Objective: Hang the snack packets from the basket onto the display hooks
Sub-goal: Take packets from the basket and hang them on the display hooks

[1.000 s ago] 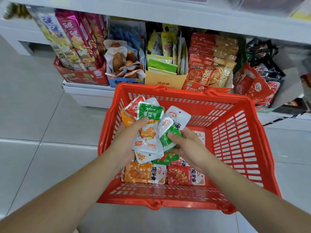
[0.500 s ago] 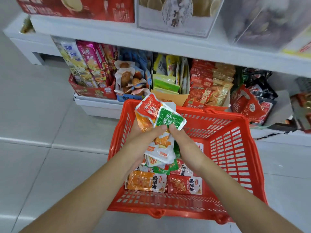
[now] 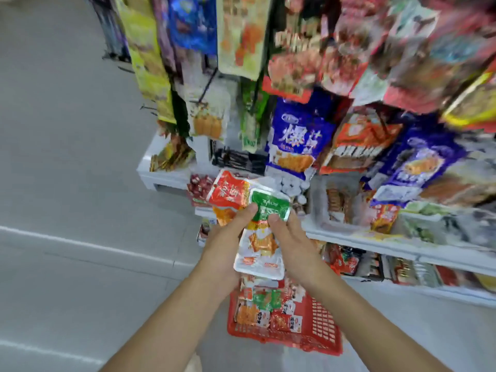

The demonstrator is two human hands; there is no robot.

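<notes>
From where I stand, only the arms show, in the lower half of the frame. The left forearm [image 3: 166, 312] and the right forearm [image 3: 362, 312] are both bare up to the wrist, slim and smooth. The left hand [image 3: 225, 237] and the right hand [image 3: 295, 237] are bare too; finer detail is blurred.

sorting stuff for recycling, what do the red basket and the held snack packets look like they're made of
The red basket looks like rigid moulded plastic with a fairly matt finish: slotted lattice walls in one even colour. The snack packets are probably thin glossy plastic film: printed faces, flat sealed edges, crinkles and white highlights.
</notes>
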